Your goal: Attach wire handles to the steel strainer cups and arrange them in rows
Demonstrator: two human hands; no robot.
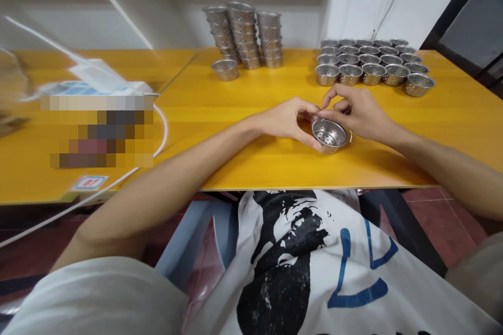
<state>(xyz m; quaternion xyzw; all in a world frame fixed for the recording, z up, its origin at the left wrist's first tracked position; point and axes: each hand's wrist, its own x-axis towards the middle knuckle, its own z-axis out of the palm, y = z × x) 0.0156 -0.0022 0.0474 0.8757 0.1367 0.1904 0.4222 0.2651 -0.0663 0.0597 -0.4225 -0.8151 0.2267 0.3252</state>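
Counter (200, 110), layout: one strainer cup (329, 136) near the front edge, between left hand (286, 118) and right hand (363, 114); left fingers (312, 140) around its left side, right ones by its far rim. Wire handle (351, 137) on the cup's right. To the rear, left of the hands: stacks of cups (244, 36), side by side; single cup (225, 70) just before the leftmost. Rear right: rows of cups (370, 57), close together. Far left: cable (166, 131) crossing the front edge; sticker (91, 182) left of it.
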